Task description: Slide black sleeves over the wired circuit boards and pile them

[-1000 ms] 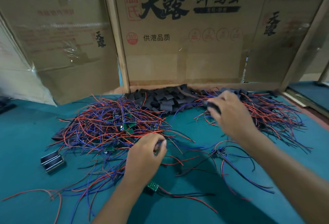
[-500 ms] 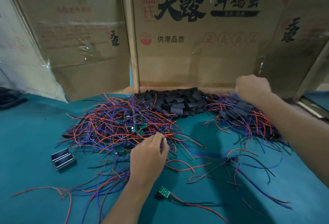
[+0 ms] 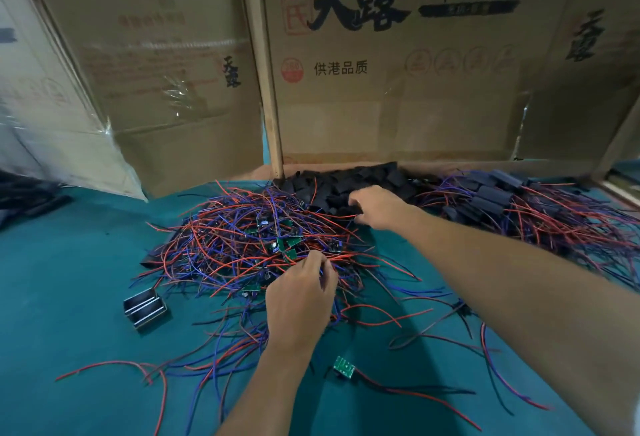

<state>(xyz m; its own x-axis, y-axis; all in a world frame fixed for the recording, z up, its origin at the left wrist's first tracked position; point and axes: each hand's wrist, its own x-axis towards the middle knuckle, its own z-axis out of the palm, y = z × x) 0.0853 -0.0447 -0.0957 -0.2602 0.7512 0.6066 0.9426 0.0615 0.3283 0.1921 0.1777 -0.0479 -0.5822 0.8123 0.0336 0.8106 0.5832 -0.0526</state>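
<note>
Teal tabletop (image 3: 62, 297) before printed cardboard boxes (image 3: 398, 89), dim light

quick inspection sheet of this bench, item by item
surface: green mat, mostly covered at centre
job's things: bare wired boards heap; black sleeves pile; sleeved pile; one loose board
clutter: small black metal blocks
grippers: left hand fingers in the wires, grip hidden; right hand on the black sleeves, grip hidden
cables: red and blue strays across the mat
surroundings: cardboard boxes behind
</note>
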